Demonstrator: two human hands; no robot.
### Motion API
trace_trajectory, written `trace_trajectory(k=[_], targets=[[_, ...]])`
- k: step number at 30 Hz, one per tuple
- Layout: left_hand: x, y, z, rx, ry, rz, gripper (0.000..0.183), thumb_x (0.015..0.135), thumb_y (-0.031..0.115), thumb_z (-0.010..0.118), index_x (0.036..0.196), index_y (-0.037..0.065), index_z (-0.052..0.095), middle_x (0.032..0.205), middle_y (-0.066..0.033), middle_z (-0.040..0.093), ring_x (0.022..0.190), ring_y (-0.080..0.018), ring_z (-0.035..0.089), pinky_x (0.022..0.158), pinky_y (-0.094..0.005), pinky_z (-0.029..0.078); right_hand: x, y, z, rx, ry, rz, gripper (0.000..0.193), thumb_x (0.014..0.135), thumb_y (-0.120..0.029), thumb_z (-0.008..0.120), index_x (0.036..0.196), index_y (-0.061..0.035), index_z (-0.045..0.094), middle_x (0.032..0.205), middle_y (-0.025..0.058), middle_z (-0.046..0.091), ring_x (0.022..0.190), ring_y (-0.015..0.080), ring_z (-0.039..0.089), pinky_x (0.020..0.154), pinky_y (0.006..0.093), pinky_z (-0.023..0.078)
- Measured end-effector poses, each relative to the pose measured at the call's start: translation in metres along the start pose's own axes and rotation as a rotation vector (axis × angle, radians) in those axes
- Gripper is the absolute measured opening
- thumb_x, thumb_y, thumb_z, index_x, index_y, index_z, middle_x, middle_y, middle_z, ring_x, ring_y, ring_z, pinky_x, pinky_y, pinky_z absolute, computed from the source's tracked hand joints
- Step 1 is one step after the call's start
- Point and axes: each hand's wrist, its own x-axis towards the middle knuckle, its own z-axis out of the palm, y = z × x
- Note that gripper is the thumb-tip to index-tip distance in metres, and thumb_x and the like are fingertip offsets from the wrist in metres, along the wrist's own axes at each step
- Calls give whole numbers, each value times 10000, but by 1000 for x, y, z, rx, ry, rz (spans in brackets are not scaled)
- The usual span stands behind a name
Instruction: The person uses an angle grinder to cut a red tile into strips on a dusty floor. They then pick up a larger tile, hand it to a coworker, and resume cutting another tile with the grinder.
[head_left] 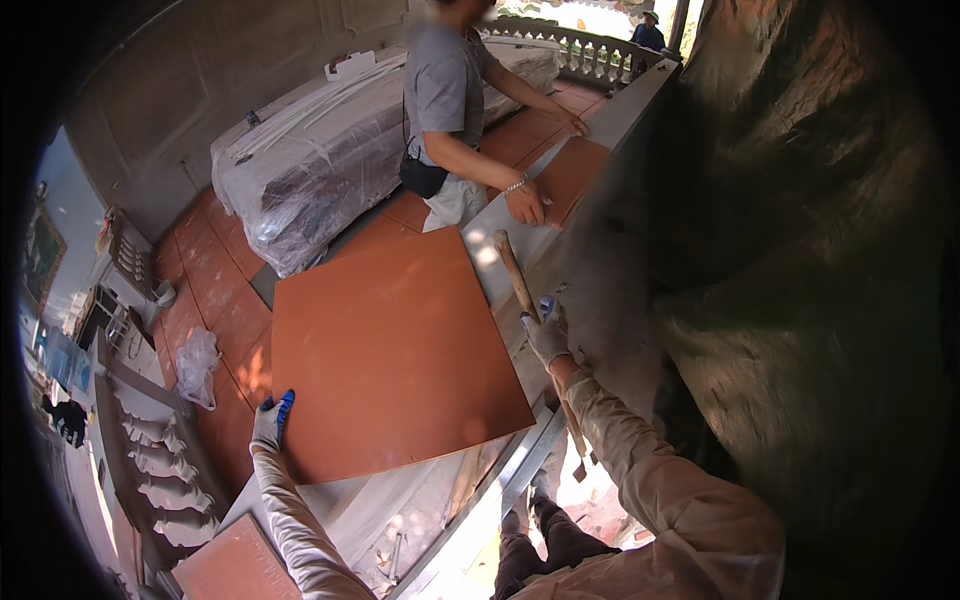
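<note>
My left hand (268, 422), in a white glove with blue on the fingers, grips the left edge of a large square terracotta tile (395, 350). The thumb side shows on top; the fingers under the edge are hidden. The tile lies tilted in front of me, above a rough bed and a pale ledge. To its right, my right hand (547, 335), gloved the same way, is closed round the wooden shaft of a long-handled tool (515, 270). The tool's small head, low by my legs, is too unclear to name.
Beyond the tile, a co-worker (445, 110) rests both hands on a smaller terracotta piece (575, 175) on the ledge. A plastic-wrapped long block (320, 160) stands behind. A balustrade (165, 470) runs at left, a plastic bag (197, 368) near it. Dark sheeting (800, 300) hangs at right.
</note>
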Motion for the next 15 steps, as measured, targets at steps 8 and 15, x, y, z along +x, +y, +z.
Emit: trace_trajectory(k=[8,15], targets=[[13,-21,2,-242,-80,67,393,1023,269,801,1297,-8,750,1120,-26,785,962,-102,702,850,-279,564,-50,-76,-43,736,-892,654,336,993,-250,818,1252,-50,740,1146,37,770,1039,125,730,894,258,587],[26,-31,1,-123,-28,76,328,1007,304,826,1099,-11,814,941,2,783,799,-88,675,737,-278,540,-43,-84,-42,495,-930,769,397,938,-282,849,1265,-64,789,1210,33,781,1102,144,708,969,311,546]])
